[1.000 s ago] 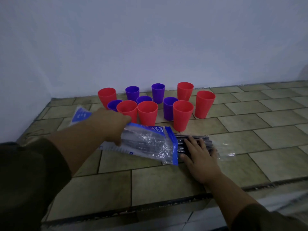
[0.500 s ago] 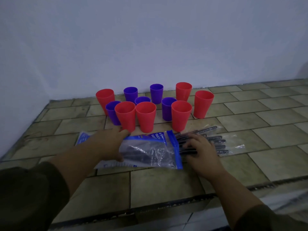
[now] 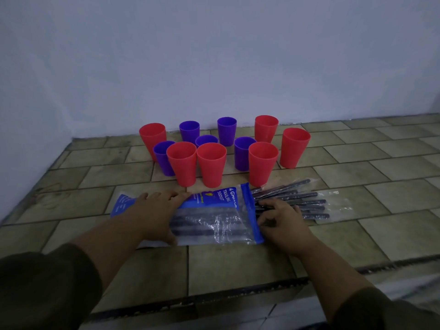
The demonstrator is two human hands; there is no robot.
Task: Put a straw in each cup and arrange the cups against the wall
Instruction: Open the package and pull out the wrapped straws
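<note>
Several red cups (image 3: 211,163) and purple cups (image 3: 227,129) stand upright in a loose cluster near the wall (image 3: 214,67), all without straws. In front of them a clear plastic bag (image 3: 214,222) with blue printed ends lies flat on the tiled counter (image 3: 357,177). Dark straws (image 3: 304,198) stick out of its right end in a fan, some in thin clear wrapping. My left hand (image 3: 154,213) presses flat on the bag's left half. My right hand (image 3: 283,220) has its fingers curled over the straws at the bag's mouth.
The wall runs behind the cups and meets a side wall at the far left corner. Bare tiles stretch to the right of the cups and the straws. The counter's front edge (image 3: 214,303) lies close below my forearms.
The bag has come down flat on the counter under my left hand. More straws now stick out to the right, fanned apart, and my right hand's fingers have curled onto them.
</note>
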